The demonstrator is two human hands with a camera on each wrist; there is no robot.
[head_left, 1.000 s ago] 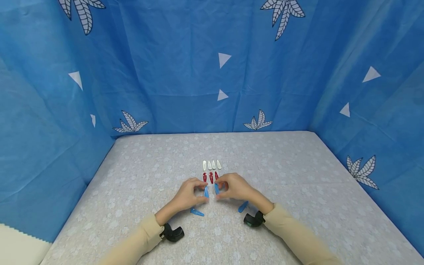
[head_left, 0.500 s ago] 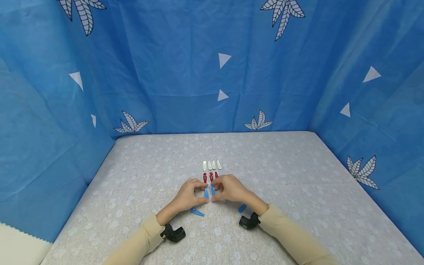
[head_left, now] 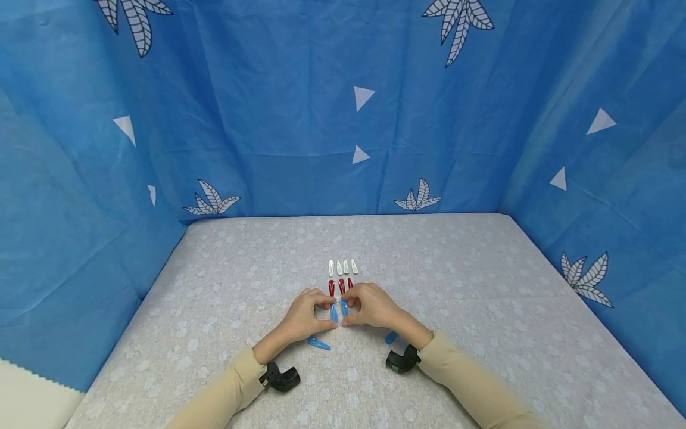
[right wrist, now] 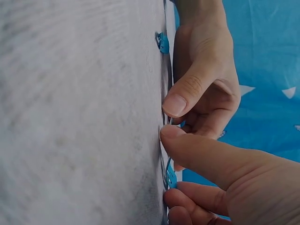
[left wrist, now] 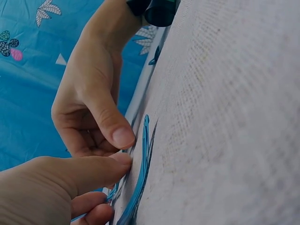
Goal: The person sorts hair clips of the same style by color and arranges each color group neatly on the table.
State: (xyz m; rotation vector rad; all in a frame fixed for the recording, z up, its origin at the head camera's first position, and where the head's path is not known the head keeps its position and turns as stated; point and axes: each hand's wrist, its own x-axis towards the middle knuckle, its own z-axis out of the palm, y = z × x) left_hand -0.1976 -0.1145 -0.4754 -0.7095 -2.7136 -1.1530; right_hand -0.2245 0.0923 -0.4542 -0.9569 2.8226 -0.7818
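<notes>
In the head view, two blue snap hair clips lie side by side on the table. My left hand pinches the left hair clip by its ends between thumb and fingers. Its neighbour, the right hair clip, is held the same way by my right hand. Both thumbs come close together in the wrist views. A loose blue hair clip lies below my left hand. Another blue hair clip is partly covered by my right wrist.
Beyond my hands is a row of red hair clips, partly hidden by the right hand. Farther back stands a row of several white hair clips. A patterned cloth covers the table; a blue curtain surrounds it.
My right hand has moved left with its blue hair clip, closing the gap to the one in my left hand. The left hand has barely moved. Over the last half second both stay nearly still.
</notes>
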